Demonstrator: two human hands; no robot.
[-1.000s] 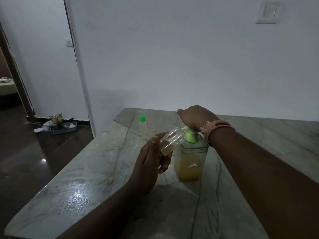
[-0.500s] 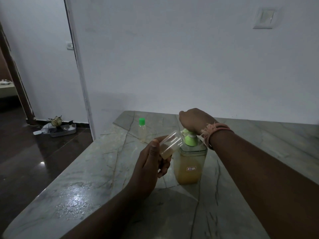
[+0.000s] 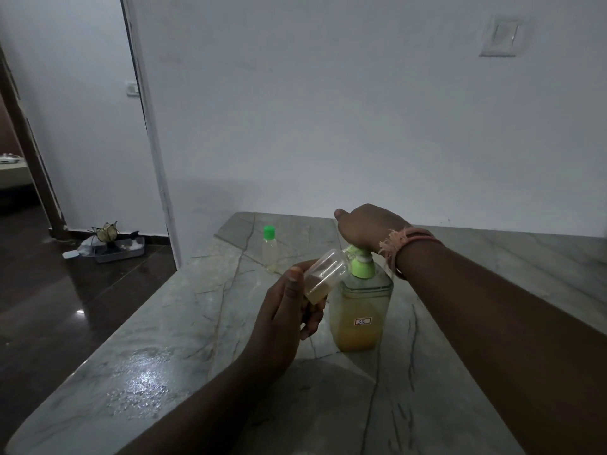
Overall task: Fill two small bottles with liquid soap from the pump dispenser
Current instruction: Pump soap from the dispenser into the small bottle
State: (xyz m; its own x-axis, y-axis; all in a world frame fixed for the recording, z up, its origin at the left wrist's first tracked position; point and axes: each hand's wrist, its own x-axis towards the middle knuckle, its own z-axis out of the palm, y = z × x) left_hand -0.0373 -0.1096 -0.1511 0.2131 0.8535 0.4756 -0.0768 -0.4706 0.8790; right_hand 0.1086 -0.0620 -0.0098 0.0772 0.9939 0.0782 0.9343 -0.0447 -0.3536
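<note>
At the far left, a dark polished floor (image 3: pixel 59 310) is seen through a doorway, and a shallow grey tray (image 3: pixel 120 252) holding small objects is set on it beside the white wall (image 3: pixel 328 110). A grey veined marble tabletop (image 3: pixel 157 339) fills the lower part of the view. Toward its far edge, 1 small clear bottle with a green cap (image 3: pixel 269 247) is stood upright, apart from both hands.

Nearer the viewer, the left hand (image 3: pixel 285 310) is raised above the tabletop. A second small clear bottle, uncapped (image 3: pixel 325 274), is gripped between its thumb and curled fingers (image 3: pixel 312 320) and is tilted, with its open mouth brought up against the green nozzle of the pump. A little amber liquid is collected in its lower end.

Just to the right, the soap dispenser (image 3: pixel 359 316) is stood upright on the tabletop; it is a square clear bottle, largely filled with amber soap, and a small white label marked 35 is stuck on its front. Its green pump head (image 3: pixel 361 266) is covered from above by the right hand (image 3: pixel 368 228), whose fingers are curled down over the top. A pink thread band (image 3: pixel 407 241) is worn on the right wrist. High on the wall at the right, a white switch plate (image 3: pixel 501 36) is mounted.
</note>
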